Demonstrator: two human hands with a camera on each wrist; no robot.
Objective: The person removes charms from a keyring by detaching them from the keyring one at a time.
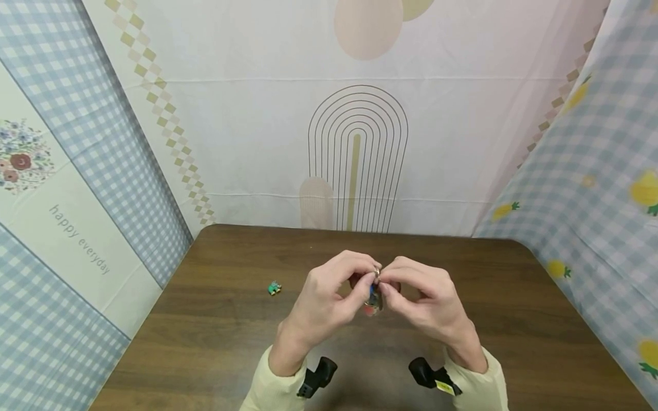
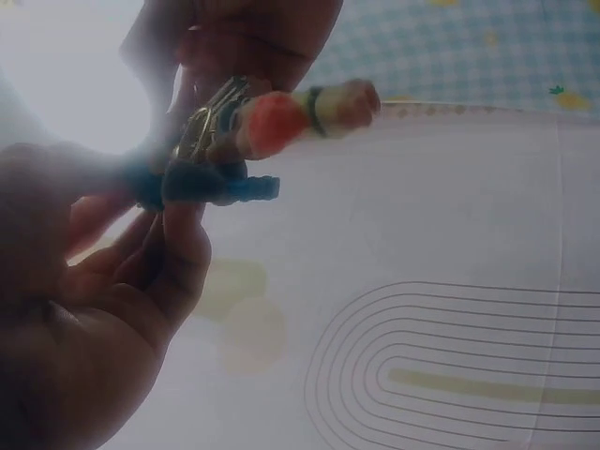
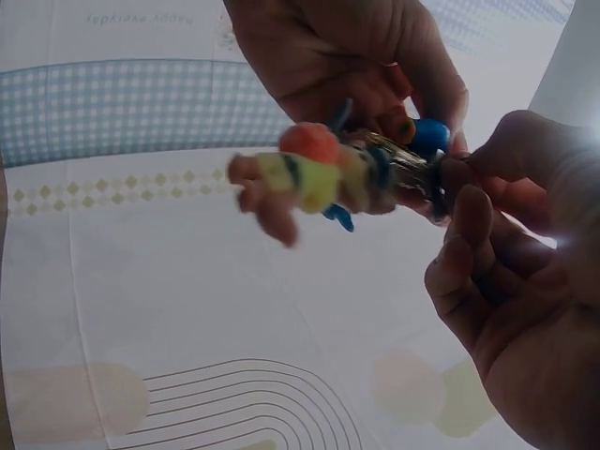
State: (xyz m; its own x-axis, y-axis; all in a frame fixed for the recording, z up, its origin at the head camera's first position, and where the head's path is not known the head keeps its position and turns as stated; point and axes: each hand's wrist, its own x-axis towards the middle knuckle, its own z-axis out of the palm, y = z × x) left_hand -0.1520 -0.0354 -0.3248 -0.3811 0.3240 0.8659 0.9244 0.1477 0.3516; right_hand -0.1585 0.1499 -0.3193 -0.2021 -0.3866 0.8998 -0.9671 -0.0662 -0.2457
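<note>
Above the table, both hands meet around a keychain with a metal ring (image 1: pixel 377 273) and small hanging figures. My left hand (image 1: pixel 331 297) pinches it from the left with thumb and fingertips. From the other side, my right hand (image 1: pixel 434 297) pinches the metal part. A small figurine (image 3: pixel 314 173) in yellow, pink and red dangles below the fingers, blurred in the right wrist view. Beside it is a blue piece (image 3: pixel 431 136), close to the left hand's fingers. The left wrist view shows gold-coloured metal (image 2: pixel 195 136) next to the figurine. Fingertips hide part of the ring.
A small green toy-like piece (image 1: pixel 275 287) lies on the brown wooden table (image 1: pixel 216 337), left of the hands. Behind the table hangs a white patterned cloth (image 1: pixel 257 142). Blue checked cloths hang at both sides.
</note>
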